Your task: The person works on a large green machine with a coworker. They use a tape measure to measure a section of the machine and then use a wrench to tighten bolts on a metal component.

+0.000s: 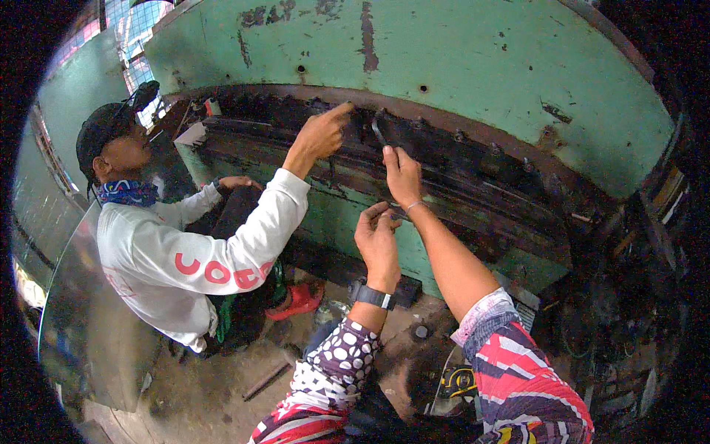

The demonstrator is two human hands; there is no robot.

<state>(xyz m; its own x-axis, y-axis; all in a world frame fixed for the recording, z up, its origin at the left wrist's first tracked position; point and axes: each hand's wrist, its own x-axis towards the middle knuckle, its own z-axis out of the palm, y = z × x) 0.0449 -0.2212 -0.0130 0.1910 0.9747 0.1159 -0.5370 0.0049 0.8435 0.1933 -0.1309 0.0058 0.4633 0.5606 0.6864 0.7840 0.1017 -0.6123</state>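
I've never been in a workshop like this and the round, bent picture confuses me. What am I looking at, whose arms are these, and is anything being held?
The picture comes from a wide camera on a person's head, looking down at their own arms, so straight edges curve. The two patterned sleeves from the bottom edge are theirs. Their right hand reaches up to a thin dark tool against the black, greasy bar of a big green machine. Their left hand, with a wristwatch, is raised just below, fingers curled; whether it grips anything I cannot tell. A co-worker in a white shirt and black cap sits at left, one finger pressed on the same bar. Below is a dirty floor.
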